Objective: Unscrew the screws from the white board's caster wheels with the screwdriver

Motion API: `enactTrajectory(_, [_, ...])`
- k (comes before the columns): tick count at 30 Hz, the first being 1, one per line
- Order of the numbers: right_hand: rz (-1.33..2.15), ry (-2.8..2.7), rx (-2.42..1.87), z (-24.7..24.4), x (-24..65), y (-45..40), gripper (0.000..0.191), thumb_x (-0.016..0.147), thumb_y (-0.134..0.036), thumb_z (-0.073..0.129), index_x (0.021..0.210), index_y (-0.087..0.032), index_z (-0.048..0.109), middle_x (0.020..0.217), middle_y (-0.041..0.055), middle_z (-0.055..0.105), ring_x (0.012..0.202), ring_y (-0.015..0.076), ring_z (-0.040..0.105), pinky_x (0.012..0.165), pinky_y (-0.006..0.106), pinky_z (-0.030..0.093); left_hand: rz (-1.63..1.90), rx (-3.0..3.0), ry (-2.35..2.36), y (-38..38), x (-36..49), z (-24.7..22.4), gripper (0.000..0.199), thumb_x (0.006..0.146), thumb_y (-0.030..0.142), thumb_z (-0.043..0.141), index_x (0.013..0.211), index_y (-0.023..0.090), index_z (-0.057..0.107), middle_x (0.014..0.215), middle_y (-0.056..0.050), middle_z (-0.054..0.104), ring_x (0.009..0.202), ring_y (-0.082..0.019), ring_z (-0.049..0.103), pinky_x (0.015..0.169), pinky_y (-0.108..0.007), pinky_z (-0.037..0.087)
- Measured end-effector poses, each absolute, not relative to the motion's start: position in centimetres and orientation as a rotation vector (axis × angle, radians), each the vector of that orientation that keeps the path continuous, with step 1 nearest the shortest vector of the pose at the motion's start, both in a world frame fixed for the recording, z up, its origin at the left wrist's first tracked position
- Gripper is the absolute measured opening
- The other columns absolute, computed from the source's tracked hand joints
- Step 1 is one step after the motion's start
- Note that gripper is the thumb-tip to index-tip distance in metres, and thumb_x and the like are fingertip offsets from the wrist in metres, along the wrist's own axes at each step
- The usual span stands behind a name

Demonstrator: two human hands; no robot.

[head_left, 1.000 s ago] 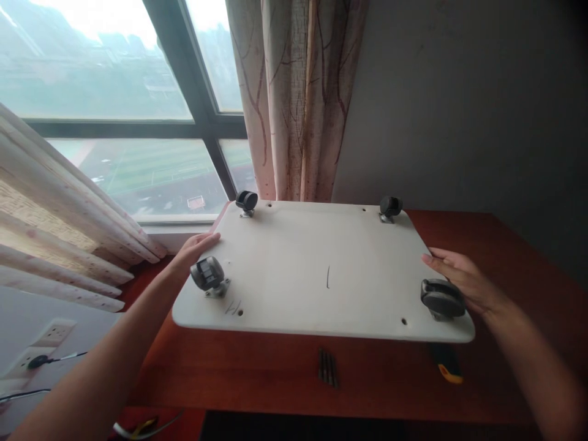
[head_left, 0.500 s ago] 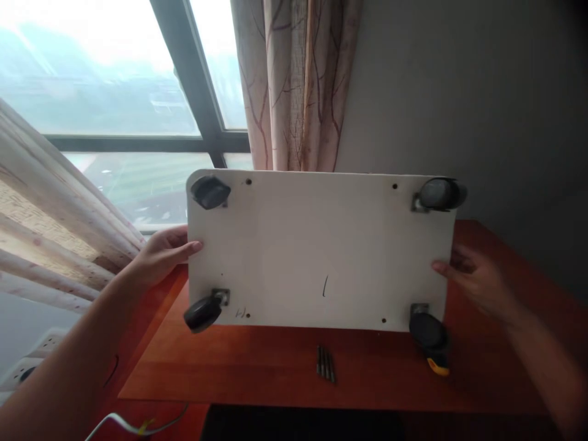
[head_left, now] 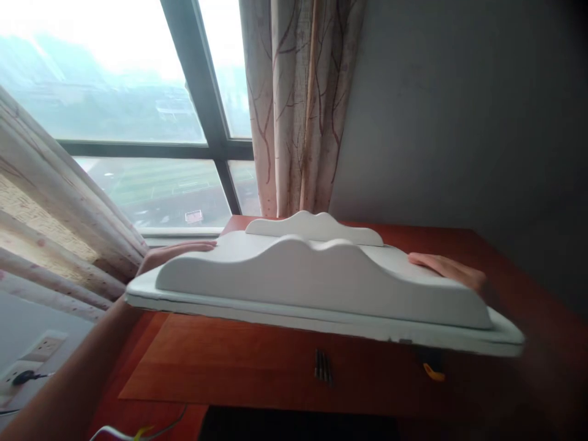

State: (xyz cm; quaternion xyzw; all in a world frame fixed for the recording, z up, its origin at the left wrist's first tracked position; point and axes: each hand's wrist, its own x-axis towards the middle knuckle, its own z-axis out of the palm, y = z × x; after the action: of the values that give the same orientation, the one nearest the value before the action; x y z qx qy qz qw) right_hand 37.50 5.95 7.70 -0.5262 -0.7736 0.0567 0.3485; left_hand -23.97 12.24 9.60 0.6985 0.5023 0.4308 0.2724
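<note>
A white board with wavy raised edge rails (head_left: 316,285) is held nearly level above the desk, tilted slightly down to the right. At its left end my left hand (head_left: 181,250) grips the edge, fingers over the top. My right hand (head_left: 448,269) holds the right end, with part of the hand lying on the upper surface. The casters on the underside are hidden from this angle. Below the board, several slim metal rods (head_left: 323,366) lie side by side on the reddish-brown desk (head_left: 220,361).
A dark tool with a yellow end (head_left: 433,372) lies on the desk under the board's right part. A window (head_left: 151,190) and curtains (head_left: 294,122) stand behind. Wall sockets (head_left: 41,349) and a white cable (head_left: 110,433) are at lower left.
The board has turned over from showing its caster side to showing its railed top, and now lies closer to level. Both hands have stayed at its ends and turned with it.
</note>
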Motion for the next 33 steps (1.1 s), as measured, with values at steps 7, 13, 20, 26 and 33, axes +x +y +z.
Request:
enactTrajectory(7, [-0.053,-2.163,-1.205,5.2,36.9,7.9,0.042,0.102,-0.03,0.045,0.139,-0.036,0.064,0.142,-0.0024,0.064,0.13,0.0252,0.062,0.116,0.046,0.048,1.013,2.249,1.326,11.7,-22.9,7.1,0.056,0.083,0.051,0.074,0.134,0.027,0.071,0.141,-0.009,0.066,0.132,-0.034,0.06,0.118,-0.046,0.042])
enactTrajectory(13, [-0.086,-2.231,-1.106,3.4,37.5,9.2,0.043,0.103,-0.023,0.046,0.141,-0.032,0.062,0.144,0.0004,0.063,0.132,0.0238,0.061,0.117,0.048,0.047,1.032,2.281,1.359,12.7,-22.5,5.4,0.052,0.089,0.05,0.067,0.133,0.022,0.07,0.145,-0.011,0.062,0.132,-0.032,0.06,0.117,-0.043,0.043])
enactTrajectory(20, [-0.108,-2.199,-1.139,2.2,37.9,10.3,0.041,0.104,-0.025,0.044,0.138,-0.031,0.065,0.139,0.0027,0.067,0.129,0.0239,0.063,0.116,0.047,0.048,1.109,2.212,1.443,12.7,-20.9,4.8,0.052,0.092,0.056,0.06,0.129,0.022,0.072,0.143,-0.011,0.064,0.132,-0.032,0.06,0.118,-0.041,0.042])
enactTrajectory(26, [-0.114,-2.162,-1.146,2.1,37.9,10.9,0.039,0.104,-0.026,0.044,0.134,-0.031,0.069,0.134,0.0032,0.07,0.125,0.0241,0.066,0.113,0.045,0.05,1.11,2.184,1.501,12.7,-20.5,4.2,0.048,0.091,0.051,0.059,0.132,0.028,0.07,0.144,-0.005,0.063,0.134,-0.031,0.058,0.121,-0.04,0.038])
enactTrajectory(33, [-0.111,-2.143,-1.225,1.0,38.4,11.8,0.039,0.104,-0.03,0.043,0.129,-0.032,0.072,0.134,0.0014,0.07,0.122,0.0232,0.067,0.109,0.044,0.051,1.087,2.164,1.58,14.0,-21.5,3.6,0.05,0.087,0.04,0.062,0.134,0.026,0.069,0.134,-0.008,0.07,0.118,-0.031,0.068,0.103,-0.038,0.052])
